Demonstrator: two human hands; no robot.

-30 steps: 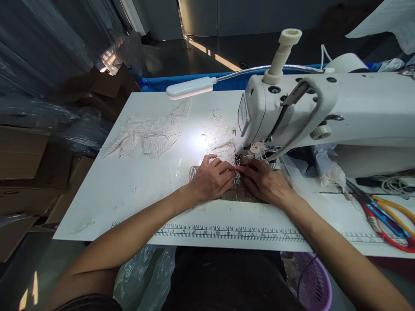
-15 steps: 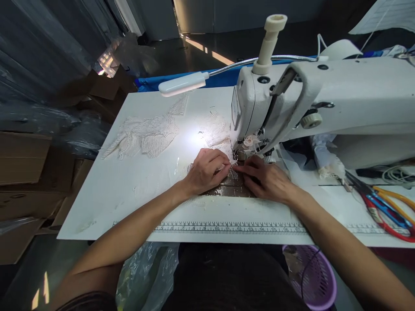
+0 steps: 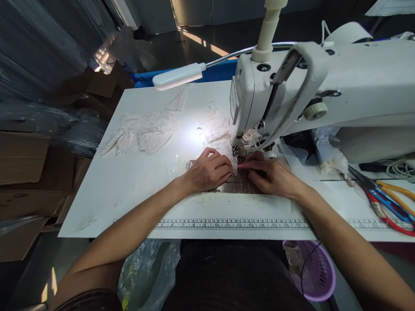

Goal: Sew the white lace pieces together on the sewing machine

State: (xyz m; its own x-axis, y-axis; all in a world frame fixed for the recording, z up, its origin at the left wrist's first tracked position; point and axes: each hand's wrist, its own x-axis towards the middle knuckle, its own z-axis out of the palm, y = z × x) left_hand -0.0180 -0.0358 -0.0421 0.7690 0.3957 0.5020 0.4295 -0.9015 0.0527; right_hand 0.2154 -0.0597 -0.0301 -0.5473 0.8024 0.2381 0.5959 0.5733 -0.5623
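Observation:
A piece of white lace fabric (image 3: pixel 215 124) runs from behind the sewing machine's needle area down to my hands. My left hand (image 3: pixel 210 171) lies on the lace just left of the presser foot, its fingers bent and pressed together on the fabric. Opposite it, my right hand (image 3: pixel 272 176) pinches at the lace's right edge with its fingertips, below the needle area. Under both hands is the shiny metal plate (image 3: pixel 238 186) of the white sewing machine (image 3: pixel 249 97). The fingers partly cover the lace edge.
More lace pieces (image 3: pixel 145 131) lie at the table's left. A lamp (image 3: pixel 179 76) lights the work. Scissors (image 3: pixel 385 203) with coloured handles rest at the right. A ruler strip (image 3: pixel 227 225) lines the front edge; a purple basket (image 3: pixel 329 276) stands below. Cardboard boxes (image 3: pixel 22 160) are stacked left.
My right fingertips have shifted slightly right, apart from the left ones. More lace shows between the hands, hanging flatter in front of the presser foot. The camera view has shifted slightly.

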